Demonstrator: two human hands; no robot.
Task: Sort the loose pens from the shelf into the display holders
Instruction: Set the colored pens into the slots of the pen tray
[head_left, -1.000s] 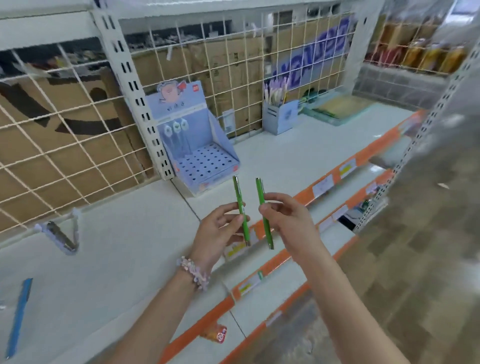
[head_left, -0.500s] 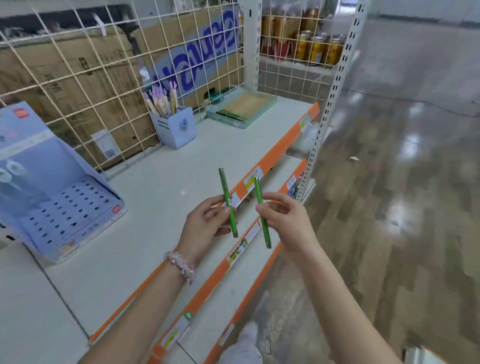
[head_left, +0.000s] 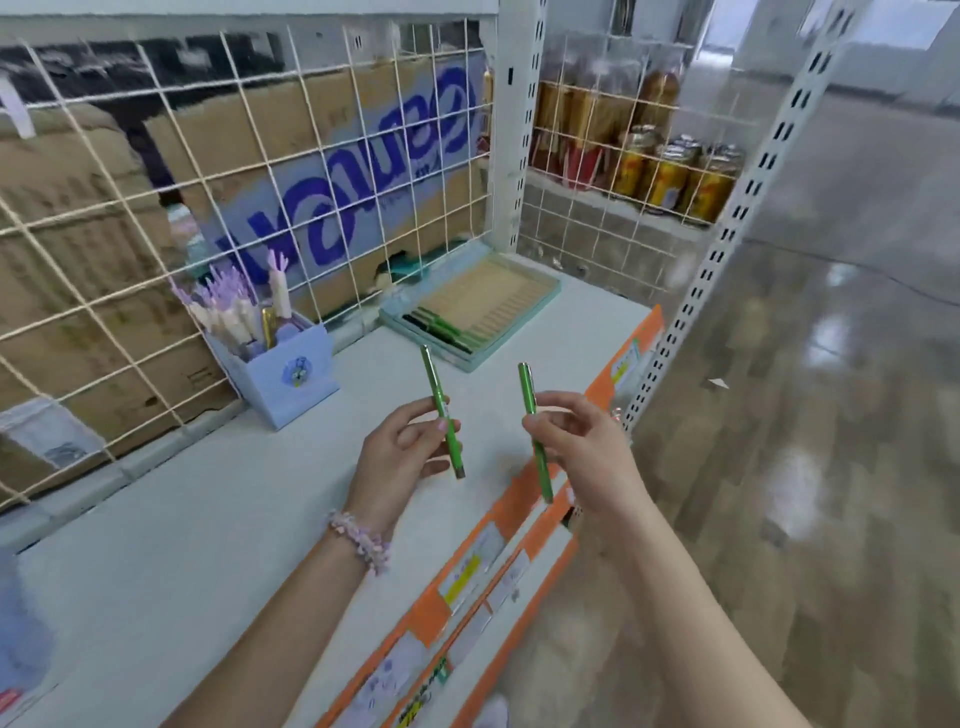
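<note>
Two green pens, one per hand, held over the shelf. Thin, stiff, light, likely slick plastic; a mid-barrel pinch suits them. Left hand fingers curled, pinching the left pen mid-barrel, pen near upright, tilted. Right hand fingers pinching the right pen at its upper half, tip hanging down. Pens apart, not touching. Tray with more green pens lies beyond the fingers; blue holder beyond and left.

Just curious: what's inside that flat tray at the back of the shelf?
The flat tray holds a few green pens lying at its left end, on a ribbed tan liner. The other grooves look empty; nothing under the liner shows.
</note>
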